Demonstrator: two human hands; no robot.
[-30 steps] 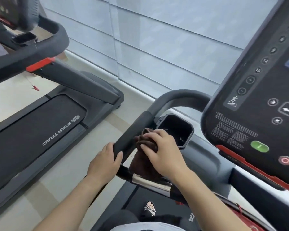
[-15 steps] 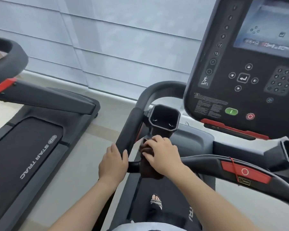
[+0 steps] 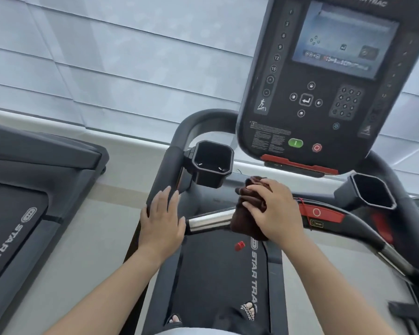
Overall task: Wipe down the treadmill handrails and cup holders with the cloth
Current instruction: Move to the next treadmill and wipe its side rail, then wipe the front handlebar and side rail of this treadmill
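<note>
My right hand [image 3: 273, 209] is curled round the cloth [image 3: 240, 223], a dark brown wad pressed onto the front bar [image 3: 211, 221] where its chrome stretch ends. My left hand [image 3: 162, 218] lies flat with straight fingers on the left handrail [image 3: 166, 170] and holds nothing. The hands are near each other, with bare chrome between them. The left cup holder [image 3: 203, 178] sits just beyond the cloth, up and to its left, not touching it. The right cup holder [image 3: 344, 192] is well off to the right. The console [image 3: 324, 105] stands above both.
</note>
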